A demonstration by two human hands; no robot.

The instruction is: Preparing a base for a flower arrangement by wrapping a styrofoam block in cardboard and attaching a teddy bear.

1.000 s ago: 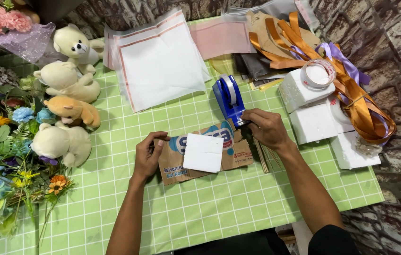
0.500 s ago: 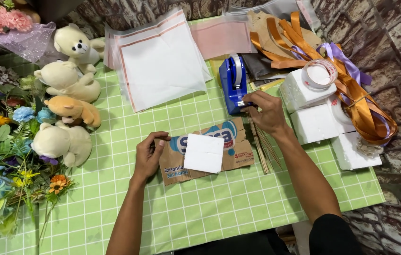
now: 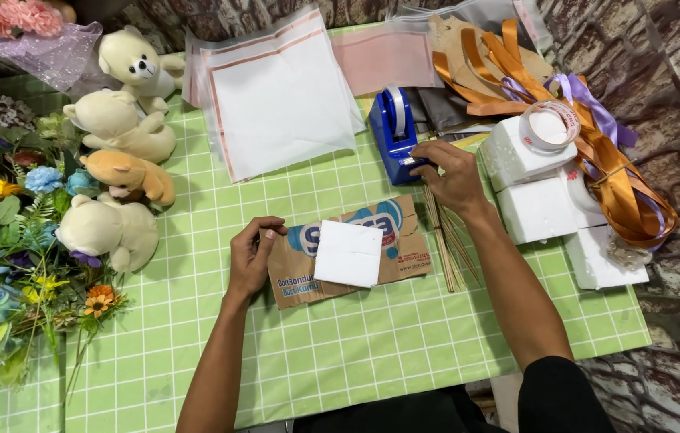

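While the head view looks down on a green checked tabletop (image 3: 356,353), the left hand (image 3: 253,255) rests at the left edge of a brown cardboard piece (image 3: 404,248), fingers curled and pinching that edge. A white foam square (image 3: 348,253) lies on the middle of the cardboard. The right hand (image 3: 450,172) reaches up to a blue tape dispenser (image 3: 392,132), fingers closed on its front end; the dispenser stands just above the cardboard, below the pink sheet (image 3: 388,56). Thin wooden sticks (image 3: 445,248) lie just right of the cardboard, partly under the right forearm. Right of that hand: white foam blocks (image 3: 544,204), a tape roll (image 3: 550,126) on the top one, orange ribbon (image 3: 620,184) looped beside them. Upper centre: clear plastic sheets (image 3: 280,100). Left side: four plush bears (image 3: 111,124) in a column, artificial flowers (image 3: 3,240) at the tabletop's left edge.
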